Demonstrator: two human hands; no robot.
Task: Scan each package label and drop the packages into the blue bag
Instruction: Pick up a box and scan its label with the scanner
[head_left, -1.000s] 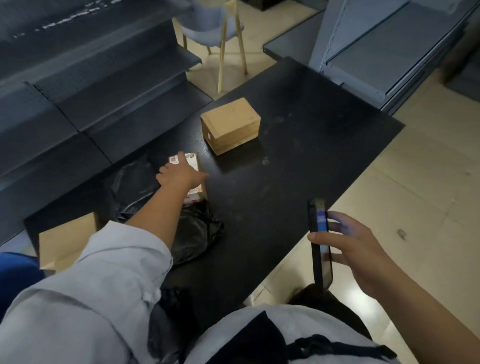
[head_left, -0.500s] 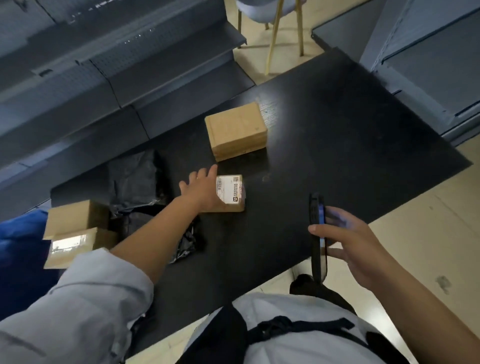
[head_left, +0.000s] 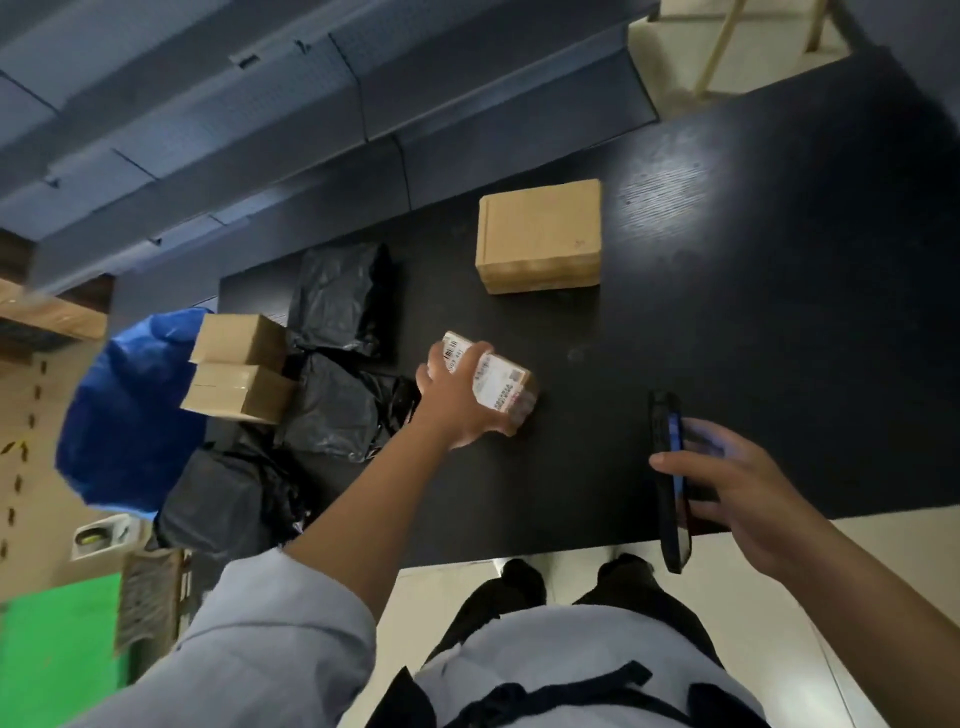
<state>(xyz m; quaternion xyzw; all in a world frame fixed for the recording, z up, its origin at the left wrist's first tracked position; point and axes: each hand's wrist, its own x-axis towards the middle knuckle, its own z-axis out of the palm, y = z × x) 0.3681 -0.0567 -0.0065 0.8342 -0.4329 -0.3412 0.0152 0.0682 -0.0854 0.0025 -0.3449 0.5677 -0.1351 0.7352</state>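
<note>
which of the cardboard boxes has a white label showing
The small box gripped by the left hand; the big box and the two by the blue bag look plain.

we see a matt black table (head_left: 779, 312) with fine wood grain where light catches it. the boxes (head_left: 540, 234) are plain matt cardboard; one small parcel (head_left: 506, 387) carries a white paper label under shiny tape. the black mailers (head_left: 337, 296) are crinkled glossy plastic. the phone (head_left: 670, 483) looks smooth and glossy.
</note>
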